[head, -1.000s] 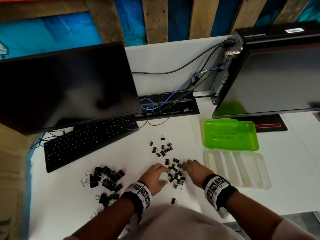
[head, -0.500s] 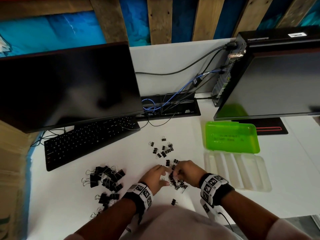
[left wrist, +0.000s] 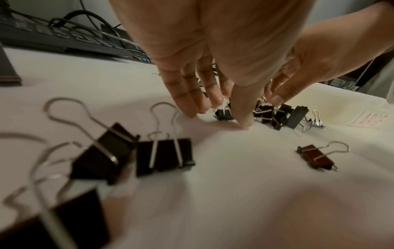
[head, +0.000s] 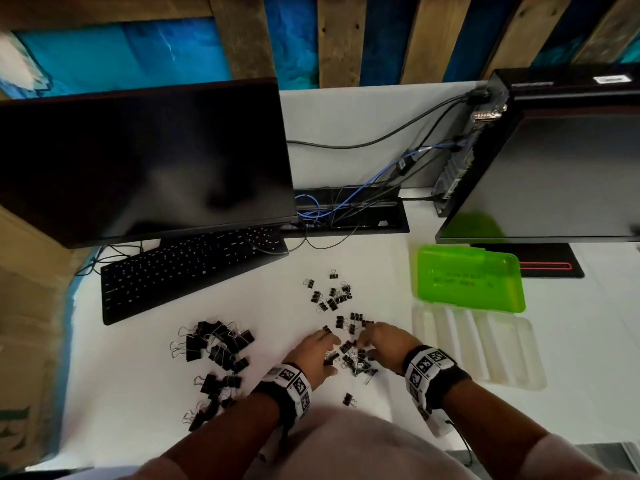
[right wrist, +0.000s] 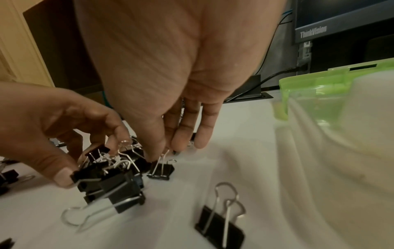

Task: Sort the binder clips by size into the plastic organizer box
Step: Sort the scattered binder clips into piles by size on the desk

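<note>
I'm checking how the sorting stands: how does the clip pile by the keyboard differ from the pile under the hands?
The pile by the keyboard holds clearly larger clips than the pile under the hands. The keyboard pile lies untouched to the left, while the left hand and right hand both work in the other. Both piles are black clips with silver wire handles, lying on the white table, none yet in the organizer box.

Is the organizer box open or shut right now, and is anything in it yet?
Open: the green lid lies folded back behind the clear tray. Its compartments look empty; the binder clips are on the table.
</note>
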A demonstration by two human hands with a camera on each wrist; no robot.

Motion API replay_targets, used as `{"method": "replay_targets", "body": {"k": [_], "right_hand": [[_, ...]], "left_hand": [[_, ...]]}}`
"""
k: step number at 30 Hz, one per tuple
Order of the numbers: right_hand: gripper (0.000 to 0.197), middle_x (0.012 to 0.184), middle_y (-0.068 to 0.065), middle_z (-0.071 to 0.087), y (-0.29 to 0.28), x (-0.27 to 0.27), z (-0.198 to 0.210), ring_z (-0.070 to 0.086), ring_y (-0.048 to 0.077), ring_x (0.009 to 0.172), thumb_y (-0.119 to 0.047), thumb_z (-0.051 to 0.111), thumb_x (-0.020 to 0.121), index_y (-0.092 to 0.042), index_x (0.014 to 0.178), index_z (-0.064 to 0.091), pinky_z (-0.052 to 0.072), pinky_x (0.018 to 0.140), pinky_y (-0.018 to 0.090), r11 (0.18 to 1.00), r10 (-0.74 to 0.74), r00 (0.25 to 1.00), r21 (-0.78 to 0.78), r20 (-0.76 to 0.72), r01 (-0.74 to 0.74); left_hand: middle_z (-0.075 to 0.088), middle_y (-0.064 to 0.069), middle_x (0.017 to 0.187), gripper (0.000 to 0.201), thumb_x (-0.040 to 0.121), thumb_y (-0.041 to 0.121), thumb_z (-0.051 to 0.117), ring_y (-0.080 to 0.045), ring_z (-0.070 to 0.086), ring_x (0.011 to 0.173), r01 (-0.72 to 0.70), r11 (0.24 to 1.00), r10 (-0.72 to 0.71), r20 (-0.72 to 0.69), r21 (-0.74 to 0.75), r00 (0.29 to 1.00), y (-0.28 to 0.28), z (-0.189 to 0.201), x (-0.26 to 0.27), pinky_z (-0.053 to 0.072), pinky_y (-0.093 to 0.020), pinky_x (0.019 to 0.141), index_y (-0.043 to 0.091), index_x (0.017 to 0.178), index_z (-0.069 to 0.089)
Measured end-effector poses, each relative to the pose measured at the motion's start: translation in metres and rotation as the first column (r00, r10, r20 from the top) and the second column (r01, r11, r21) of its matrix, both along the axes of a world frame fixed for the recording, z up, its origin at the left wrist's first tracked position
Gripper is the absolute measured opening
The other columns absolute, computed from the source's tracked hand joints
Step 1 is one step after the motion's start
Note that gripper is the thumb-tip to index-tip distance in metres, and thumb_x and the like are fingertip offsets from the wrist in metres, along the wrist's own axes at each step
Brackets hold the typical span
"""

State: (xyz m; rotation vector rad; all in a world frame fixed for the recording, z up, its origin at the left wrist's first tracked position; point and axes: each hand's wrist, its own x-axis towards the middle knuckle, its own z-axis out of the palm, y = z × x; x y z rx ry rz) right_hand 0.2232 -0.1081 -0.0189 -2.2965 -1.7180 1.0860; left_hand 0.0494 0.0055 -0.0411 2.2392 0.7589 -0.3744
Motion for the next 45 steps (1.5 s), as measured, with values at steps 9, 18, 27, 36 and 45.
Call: {"method": "replay_targets", "body": {"k": [9,18,27,36,45], "right_hand": [[0.041,0.111,0.008,0.062,-0.001,-0.006,-0.001,0.058,0.026,0.101,0.007,0.047,0.08,-0.017,0.108,0.064,0.047,0.088,0.036,0.999,0.041,0.999,0.011,-0.036,-0.041],[0.033,0.11,0.001,0.06,-0.003,0.016,-0.004,0.054,0.022,0.105,-0.002,0.051,0.083,-0.023,0.106,0.063,0.047,0.085,0.033,0.955,-0.201,0.976,0.238,0.085,0.176],[0.032,0.115,0.0,0.057,0.003,0.013,0.0,0.053,0.021,0.108,-0.005,0.051,0.086,-0.023,0.111,0.061,0.046,0.088,0.032,0.972,-0.15,0.985,0.197,0.089,0.13],[0.029,0.112,-0.003,0.064,-0.005,0.009,-0.006,0.06,0.017,0.101,-0.006,0.052,0.084,-0.025,0.103,0.065,0.048,0.085,0.028,0.985,-0.139,0.99,0.107,0.012,0.137],[0.026,0.111,-0.003,0.061,-0.005,0.004,-0.025,0.059,0.017,0.1,-0.01,0.054,0.082,-0.028,0.097,0.065,0.047,0.087,0.028,0.998,-0.057,0.998,0.025,0.011,0.057]], "left_hand": [[0.047,0.002,0.123,0.038,0.085,0.032,0.064,-0.019,0.052,0.111,0.138,0.98,-0.142,0.017,0.143,0.99,-0.005,0.002,0.021,0.047,-0.036,0.091,0.025,0.12,0.052],[0.055,0.001,0.114,0.036,0.082,0.039,0.066,-0.017,0.056,0.105,0.085,0.995,-0.087,0.032,0.053,0.996,0.003,0.002,0.014,0.047,-0.034,0.093,0.018,0.11,0.057],[0.056,0.007,0.116,0.035,0.086,0.046,0.057,-0.016,0.057,0.098,0.02,0.992,-0.025,0.038,0.126,0.999,0.005,0.017,0.003,0.047,-0.03,0.087,0.022,0.112,0.053],[0.053,0.007,0.112,0.027,0.086,0.028,0.062,-0.008,0.052,0.088,-0.104,0.994,0.098,0.172,0.032,0.98,0.004,0.02,-0.022,0.044,-0.022,0.084,0.021,0.11,0.053],[0.056,0.011,0.115,0.029,0.082,0.038,0.063,-0.012,0.054,0.104,-0.175,0.984,0.176,-0.014,0.036,0.984,0.007,0.021,-0.076,0.044,-0.029,0.092,0.028,0.108,0.055]]}}
